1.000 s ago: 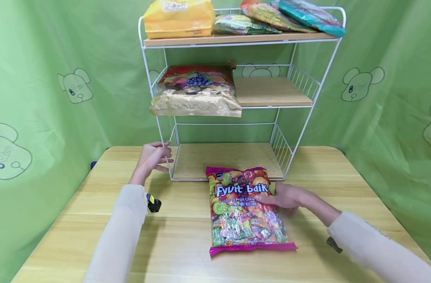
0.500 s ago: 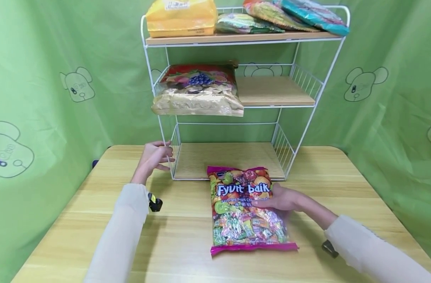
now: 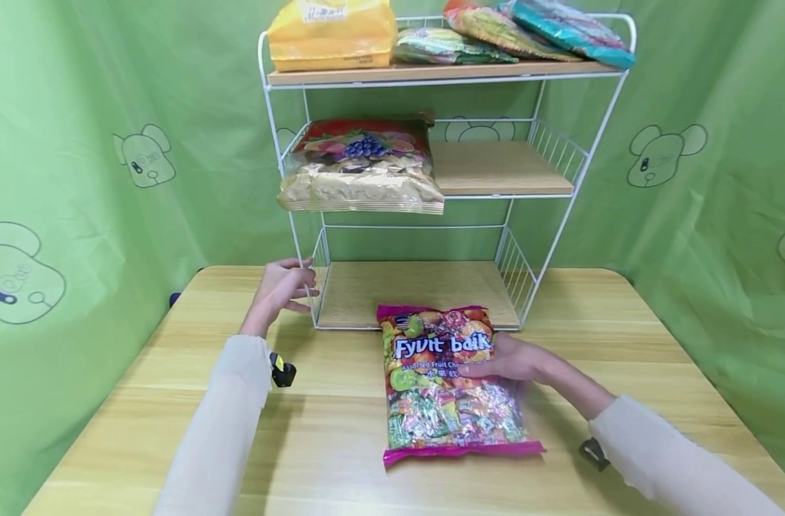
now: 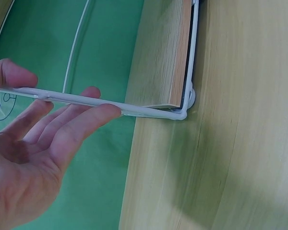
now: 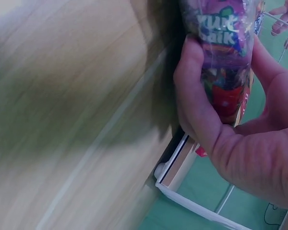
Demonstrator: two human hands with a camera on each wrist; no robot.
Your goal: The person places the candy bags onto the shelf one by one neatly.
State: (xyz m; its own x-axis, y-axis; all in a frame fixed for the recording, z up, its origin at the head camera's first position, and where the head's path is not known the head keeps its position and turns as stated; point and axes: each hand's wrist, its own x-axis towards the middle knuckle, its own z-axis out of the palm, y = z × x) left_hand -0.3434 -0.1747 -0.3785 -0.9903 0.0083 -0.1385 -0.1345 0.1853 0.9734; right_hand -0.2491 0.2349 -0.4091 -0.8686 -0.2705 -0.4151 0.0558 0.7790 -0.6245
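Note:
A bag of fruit chews with magenta ends lies face up on the table, its far end at the front edge of the rack's bottom shelf. My right hand grips the bag's right side, thumb over the printed front. In the right wrist view, fingers curl round the other face of the bag. My left hand holds the white wire rack's front left post, its thumb and fingers meeting the post from different sides in the left wrist view.
On the middle shelf, a gold and red bag overhangs the front edge at left. A yellow bag, a teal bag and other packets lie on the top shelf. Green curtain surrounds the wooden table.
My right thumb has shifted slightly left over the bag's front. The bag and my left hand on the post stay in place, while the head view shifts slightly.

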